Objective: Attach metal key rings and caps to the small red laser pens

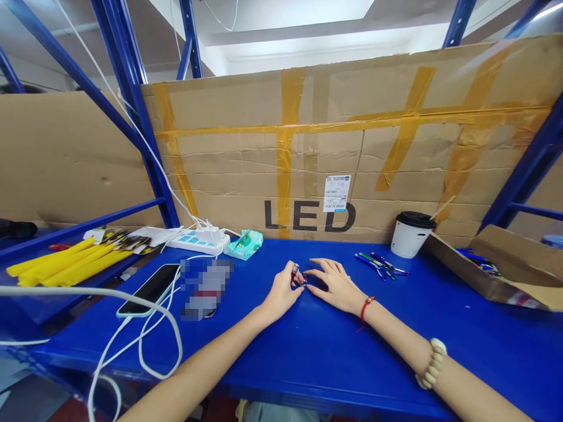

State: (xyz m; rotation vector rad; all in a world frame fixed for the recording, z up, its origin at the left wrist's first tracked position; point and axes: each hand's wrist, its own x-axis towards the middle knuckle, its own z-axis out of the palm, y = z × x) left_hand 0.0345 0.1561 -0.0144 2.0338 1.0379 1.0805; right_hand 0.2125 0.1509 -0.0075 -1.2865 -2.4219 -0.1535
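My left hand [284, 290] is closed around a small red cylinder [294, 272] with a pale, shiny end sticking up between thumb and fingers. Just to its right, my right hand [336, 284] rests low over the blue table, fingers spread and thumb apart from the index finger. A tiny dark, shiny piece [303, 283] shows where the fingertips of both hands nearly meet; which hand touches it, I cannot tell. Beyond my right hand lie several slim blue, green and purple pen-like items [382, 266].
On the right stand a white cup with black lid [411, 234] and an open cardboard box [492, 269]. Leftward are a phone [152, 290], white cables [178, 334], a power strip [197, 239], a green packet [244, 244] and yellow tubes [79, 261]. A large carton [237, 170] backs the table.
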